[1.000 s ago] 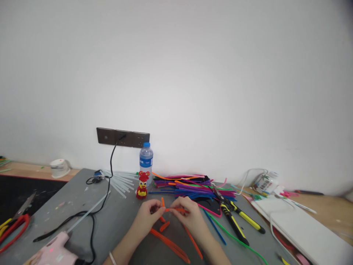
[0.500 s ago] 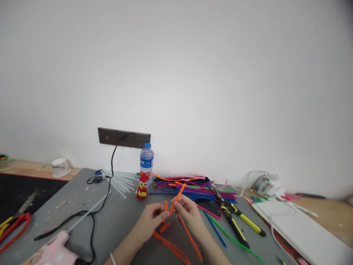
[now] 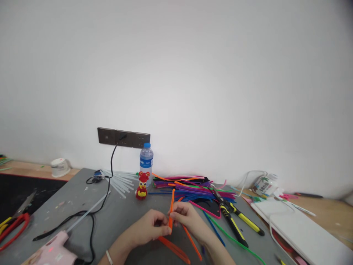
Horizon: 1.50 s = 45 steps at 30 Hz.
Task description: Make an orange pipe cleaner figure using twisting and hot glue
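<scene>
Between my two hands stands an orange pipe cleaner [image 3: 172,206], bent and held nearly upright. My left hand [image 3: 153,226] pinches its lower end between thumb and fingers. Higher up, my right hand [image 3: 187,219] has closed its fingertips on the same piece. Beneath the hands lie more orange pipe cleaners [image 3: 176,250] on the grey table. Just beyond my left hand is a small red and yellow figure [image 3: 142,189] with round ears, in front of a water bottle [image 3: 146,162] with a blue cap.
A bundle of coloured pipe cleaners [image 3: 190,187] lies by the wall. Yellow-black pliers [image 3: 234,221] rest at right, near a white board [image 3: 298,228]. At left are a pink glue gun [image 3: 55,250], its black cord [image 3: 93,213], clear glue sticks [image 3: 121,184] and red-handled scissors [image 3: 16,228].
The orange pipe cleaner has turned from slanted to nearly upright. My hands have shifted slightly down and my right hand has moved its grip along the piece.
</scene>
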Available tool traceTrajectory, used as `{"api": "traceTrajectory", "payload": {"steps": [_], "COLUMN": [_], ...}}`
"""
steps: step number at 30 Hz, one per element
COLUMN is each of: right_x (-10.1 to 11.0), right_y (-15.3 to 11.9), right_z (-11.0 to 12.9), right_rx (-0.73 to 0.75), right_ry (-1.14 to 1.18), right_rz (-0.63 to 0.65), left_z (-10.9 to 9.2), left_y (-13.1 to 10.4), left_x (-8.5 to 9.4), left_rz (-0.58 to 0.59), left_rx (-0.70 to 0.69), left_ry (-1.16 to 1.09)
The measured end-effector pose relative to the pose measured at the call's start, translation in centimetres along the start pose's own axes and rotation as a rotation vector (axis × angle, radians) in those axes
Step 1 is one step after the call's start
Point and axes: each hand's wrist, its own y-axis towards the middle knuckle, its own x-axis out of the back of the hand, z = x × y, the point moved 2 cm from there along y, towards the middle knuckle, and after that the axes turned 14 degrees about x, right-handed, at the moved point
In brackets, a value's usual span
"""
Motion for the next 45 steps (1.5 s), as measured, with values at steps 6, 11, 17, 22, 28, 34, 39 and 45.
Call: {"api": "traceTrajectory", "payload": {"steps": [6,11,17,22,28,34,39,45], "right_x": [1.1,1.3,0.4,0.4,0.5,-0.2,-1.2,-1.8], "right_y": [-0.2,0.4,0.7,0.6,0.6,0.5,-0.1,-0.7], "right_z": [0.4,0.8,0.7,0.6,0.7,0.8,0.9,1.5], "right_rx": [-0.002,0.126,0.147,0.141,0.142,0.284,0.528,0.594], "right_ry": [-0.016,-0.101,-0.094,-0.102,-0.111,-0.187,-0.339,-0.563], "right_rz": [0.001,-0.140,-0.199,-0.208,-0.206,-0.256,-0.244,-0.165], "left_z": [0.6,0.2,-0.1,-0.2,-0.2,-0.2,0.5,1.0], "left_y": [0.5,1.0,1.0,0.7,0.5,0.9,1.4,1.7], "left_x": [0.1,0.6,1.2,1.4,1.5,0.7,-1.2,-1.9], "left_rz": [-0.033,-0.217,-0.405,-0.473,-0.506,-0.384,-0.191,-0.141], "left_rx": [-0.051,-0.184,-0.200,-0.208,-0.265,-0.236,-0.141,-0.123], "left_ry": [-0.069,-0.245,-0.295,-0.297,-0.286,-0.569,-0.906,-1.025]}}
